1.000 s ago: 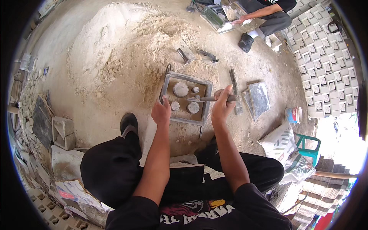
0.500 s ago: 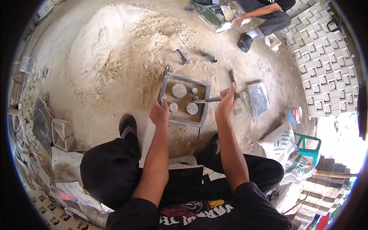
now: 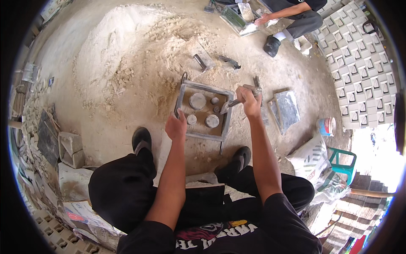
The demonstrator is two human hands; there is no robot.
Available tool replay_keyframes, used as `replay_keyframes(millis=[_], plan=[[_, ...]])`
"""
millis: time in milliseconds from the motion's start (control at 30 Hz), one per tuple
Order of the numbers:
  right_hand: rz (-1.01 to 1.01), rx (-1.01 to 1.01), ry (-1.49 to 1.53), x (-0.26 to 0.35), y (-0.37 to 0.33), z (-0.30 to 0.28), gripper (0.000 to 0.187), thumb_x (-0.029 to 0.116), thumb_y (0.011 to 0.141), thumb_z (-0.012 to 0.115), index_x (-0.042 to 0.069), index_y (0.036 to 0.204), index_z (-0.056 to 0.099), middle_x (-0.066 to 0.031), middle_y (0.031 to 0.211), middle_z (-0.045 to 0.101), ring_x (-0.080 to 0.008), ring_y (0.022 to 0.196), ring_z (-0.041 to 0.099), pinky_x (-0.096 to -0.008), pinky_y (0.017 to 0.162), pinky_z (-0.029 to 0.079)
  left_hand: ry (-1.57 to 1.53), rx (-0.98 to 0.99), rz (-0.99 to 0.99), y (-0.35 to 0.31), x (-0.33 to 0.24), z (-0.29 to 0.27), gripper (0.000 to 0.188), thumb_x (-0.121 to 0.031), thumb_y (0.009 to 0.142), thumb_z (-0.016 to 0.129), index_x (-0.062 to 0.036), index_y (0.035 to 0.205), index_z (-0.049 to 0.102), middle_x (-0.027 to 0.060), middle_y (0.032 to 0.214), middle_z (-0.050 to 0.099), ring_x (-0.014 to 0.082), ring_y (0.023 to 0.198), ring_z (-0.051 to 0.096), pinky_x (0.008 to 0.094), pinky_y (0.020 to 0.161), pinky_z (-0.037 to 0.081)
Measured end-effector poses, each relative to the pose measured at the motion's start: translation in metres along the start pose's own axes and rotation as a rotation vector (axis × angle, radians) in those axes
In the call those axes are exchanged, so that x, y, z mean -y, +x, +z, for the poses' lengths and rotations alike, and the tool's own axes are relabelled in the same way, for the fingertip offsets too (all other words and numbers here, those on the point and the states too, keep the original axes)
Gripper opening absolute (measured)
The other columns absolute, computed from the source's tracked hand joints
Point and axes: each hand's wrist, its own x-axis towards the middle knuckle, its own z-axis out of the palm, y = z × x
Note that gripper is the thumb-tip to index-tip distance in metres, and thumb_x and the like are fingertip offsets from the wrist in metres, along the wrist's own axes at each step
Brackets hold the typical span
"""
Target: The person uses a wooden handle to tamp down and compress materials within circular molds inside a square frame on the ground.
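A rectangular grey mould frame point(image 3: 205, 136) lies on the ground in front of me, packed with sand-coloured material. Several round discs of different sizes sit in it, among them a large disc point(image 3: 197, 101) and a smaller disc point(image 3: 212, 121). My left hand point(image 3: 176, 126) is closed on the frame's left side, its thumb at the inner edge. Closed round its handle, my right hand point(image 3: 249, 100) holds a small trowel point(image 3: 225, 108). The trowel's blade is at the frame's right rim, beside the small discs.
Beyond the frame are a pale powder heap point(image 3: 114, 40), a flat float with a bar handle point(image 3: 200, 62) and a dark tool point(image 3: 229, 62). Grey plates point(image 3: 286, 108) lie to the right, near a small bucket point(image 3: 325, 126) and a green stool point(image 3: 343, 163). Another person's hand point(image 3: 263, 19) works at another mould.
My right hand has turned and moved slightly away from me, bringing the trowel's blade from between the discs to the frame's right rim. The left hand stays on the frame.
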Motion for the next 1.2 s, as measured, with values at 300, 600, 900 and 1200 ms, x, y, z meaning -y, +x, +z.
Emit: replay_keyframes(millis=[300,600,900,1200], plan=[[0.170,-0.397,0.095,-0.020,0.029,-0.012,0.042,0.017,0.093,0.052,0.016,0.058,0.030,0.0047,0.052,0.025,-0.0088,0.045,0.025,-0.0278,0.046,0.019,-0.020,0.064,-0.016,0.001,-0.009,-0.009,0.054,-0.050,0.093,0.041,-0.0016,0.098,0.065,0.0216,0.090,0.067,0.0382,0.086,0.065,0.0467,0.077,0.050],[0.072,-0.212,0.126,-0.037,0.037,-0.011,0.039,0.010,0.089,0.053,0.013,0.054,0.036,0.0039,0.050,0.032,-0.0074,0.045,0.028,-0.0273,0.045,0.019,-0.032,0.042,0.005,0.004,-0.008,-0.005,0.052,-0.049,0.093,0.042,-0.0023,0.092,0.064,0.0203,0.086,0.067,0.0380,0.081,0.065,0.0476,0.073,0.051],[0.071,0.202,-0.170,-0.037,0.038,0.006,0.034,0.005,0.087,0.047,0.010,0.055,0.035,0.0050,0.054,0.036,-0.0046,0.049,0.030,-0.0263,0.045,0.023,-0.029,-0.032,0.023,0.001,-0.005,-0.003,0.048,-0.047,0.093,0.044,-0.0034,0.087,0.064,0.0193,0.081,0.067,0.0378,0.077,0.065,0.0477,0.070,0.051],[0.037,-0.054,-0.243,-0.009,0.053,0.051,0.032,0.008,0.088,0.050,0.007,0.057,0.043,0.0020,0.052,0.039,-0.0081,0.047,0.034,-0.0273,0.046,0.024,-0.047,-0.013,-0.008,0.002,-0.004,-0.001,0.048,-0.047,0.092,0.044,-0.0039,0.087,0.064,0.0186,0.082,0.067,0.0370,0.078,0.065,0.0477,0.070,0.051]])
